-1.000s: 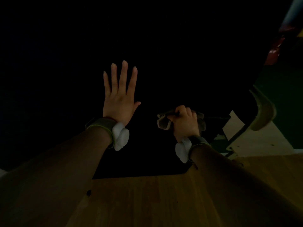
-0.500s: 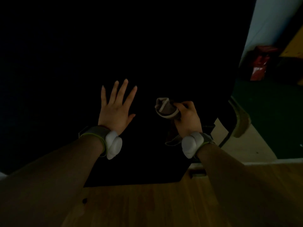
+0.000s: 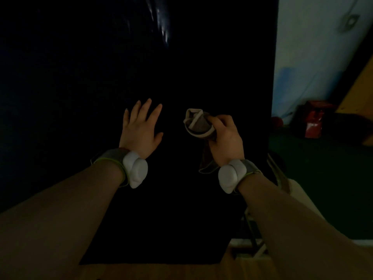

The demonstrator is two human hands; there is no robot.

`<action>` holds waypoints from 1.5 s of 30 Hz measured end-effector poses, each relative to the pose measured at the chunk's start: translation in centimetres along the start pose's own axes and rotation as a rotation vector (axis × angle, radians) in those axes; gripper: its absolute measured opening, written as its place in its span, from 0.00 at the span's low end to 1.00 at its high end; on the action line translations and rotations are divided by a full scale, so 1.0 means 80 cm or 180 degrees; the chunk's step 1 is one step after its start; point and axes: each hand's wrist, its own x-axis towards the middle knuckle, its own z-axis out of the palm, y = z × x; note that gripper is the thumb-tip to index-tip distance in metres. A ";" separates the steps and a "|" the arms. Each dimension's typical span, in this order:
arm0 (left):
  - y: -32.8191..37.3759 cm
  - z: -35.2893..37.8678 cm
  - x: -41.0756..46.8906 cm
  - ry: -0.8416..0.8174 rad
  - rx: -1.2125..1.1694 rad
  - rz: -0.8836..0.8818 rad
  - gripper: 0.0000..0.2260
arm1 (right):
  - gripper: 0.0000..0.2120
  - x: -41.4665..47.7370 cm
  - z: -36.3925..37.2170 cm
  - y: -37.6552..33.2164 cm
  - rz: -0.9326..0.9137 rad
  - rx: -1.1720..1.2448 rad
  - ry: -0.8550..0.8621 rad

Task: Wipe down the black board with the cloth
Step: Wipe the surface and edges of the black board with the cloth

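1 grip (image 3: 227,138) holds cloth (image 3: 198,124), seemingly bunched.

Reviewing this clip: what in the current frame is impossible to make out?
1. The board, head view: too dark to show dirt or wiped patches; its top and left are cut off by the frame.
2. The cloth: bunched in the right hand and partly hidden by it; contact with the board is unclear.
3. The left hand: fingers straight, but pressing or hovering cannot be told.
4. The red object at right: dim, blurred, unidentifiable.
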 end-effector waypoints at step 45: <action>-0.012 -0.281 0.286 0.1485 -0.0299 0.0770 0.35 | 0.21 0.270 -0.263 -0.204 -0.0783 -0.1313 0.1835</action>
